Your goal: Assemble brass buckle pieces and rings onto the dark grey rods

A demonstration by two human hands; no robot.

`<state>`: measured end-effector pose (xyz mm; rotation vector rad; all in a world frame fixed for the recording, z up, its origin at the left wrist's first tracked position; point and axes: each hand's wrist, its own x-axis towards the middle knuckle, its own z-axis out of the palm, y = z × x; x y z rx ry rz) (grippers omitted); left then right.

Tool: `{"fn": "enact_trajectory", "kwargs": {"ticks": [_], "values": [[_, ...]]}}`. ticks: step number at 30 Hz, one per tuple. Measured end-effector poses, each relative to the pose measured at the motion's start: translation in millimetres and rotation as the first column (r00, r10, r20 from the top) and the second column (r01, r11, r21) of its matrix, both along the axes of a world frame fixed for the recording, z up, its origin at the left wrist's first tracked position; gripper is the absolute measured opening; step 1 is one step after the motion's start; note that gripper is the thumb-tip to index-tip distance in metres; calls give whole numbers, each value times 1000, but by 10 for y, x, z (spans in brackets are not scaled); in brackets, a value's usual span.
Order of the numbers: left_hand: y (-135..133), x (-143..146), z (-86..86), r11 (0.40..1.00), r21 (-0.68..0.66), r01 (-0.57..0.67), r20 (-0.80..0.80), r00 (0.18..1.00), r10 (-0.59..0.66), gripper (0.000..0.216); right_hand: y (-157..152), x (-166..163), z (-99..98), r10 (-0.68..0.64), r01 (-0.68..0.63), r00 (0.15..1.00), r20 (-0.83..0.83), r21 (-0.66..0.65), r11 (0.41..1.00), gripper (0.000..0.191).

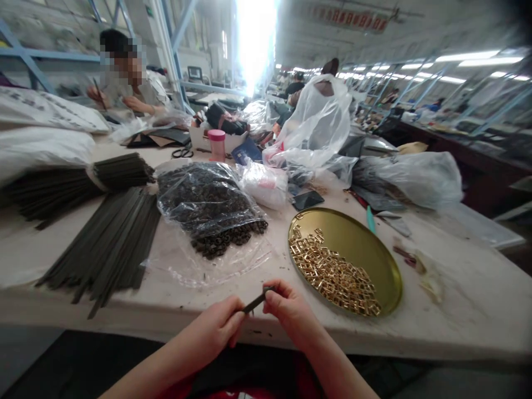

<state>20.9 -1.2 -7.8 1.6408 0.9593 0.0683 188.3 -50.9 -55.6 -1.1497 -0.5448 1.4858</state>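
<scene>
Near the table's front edge, my left hand (222,324) is closed on one part of a dark strap (254,302). My right hand (286,307) pinches the strap's upper end between thumb and fingers; whether a small loop sits there is hidden. To the right lies a round gold tray (384,266) with a heap of gold metal buckles (332,271) along its near left side. Just beyond my hands, a clear plastic bag (199,194) spills small black loops (226,241). Loose dark strips (110,244) lie fanned out at the left, by a tied bundle (120,169).
A pink-lidded jar (216,147), black scissors (182,152) and a dark phone-like slab (307,200) stand or lie farther back. Plastic bags (316,127) pile up behind. A teal-handled tool (370,219) lies past the tray. Another person (128,83) sits across at the left.
</scene>
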Motion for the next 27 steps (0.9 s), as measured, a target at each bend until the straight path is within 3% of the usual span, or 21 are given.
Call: {"fn": "enact_trajectory", "kwargs": {"ticks": [3,7,11,13,15,16,17,18,22,27], "values": [[-15,25,-102,997,56,-50,63,997,47,21,6,-114,3,16,-15,999,-46,12,1000,28],[-45,84,-187,992,19,-128,133,983,124,52,18,-296,9,-14,12,999,42,27,1000,32],[16,152,-220,972,-11,-234,152,960,233,54,50,-320,43,165,-174,984,63,177,969,27],[92,166,-262,972,-15,-234,175,957,233,45,108,-143,75,231,-298,924,305,197,934,22],[172,162,-337,973,-49,-226,185,955,231,43,226,192,118,166,-327,705,689,109,939,16],[204,157,-385,971,-80,-227,182,954,238,45,310,402,140,85,-258,532,843,66,964,14],[229,155,-434,967,-114,-227,179,953,245,47,409,625,158,32,-154,306,951,16,988,12],[246,158,-482,964,-145,-224,179,952,248,49,517,848,171,12,-63,211,977,1,998,14],[261,223,-571,954,-213,-212,175,952,251,54,930,1496,129,130,78,18,991,-131,988,12],[279,284,-430,960,-214,-182,129,968,213,53,1145,1662,1,298,82,-87,951,-291,953,9]]}}
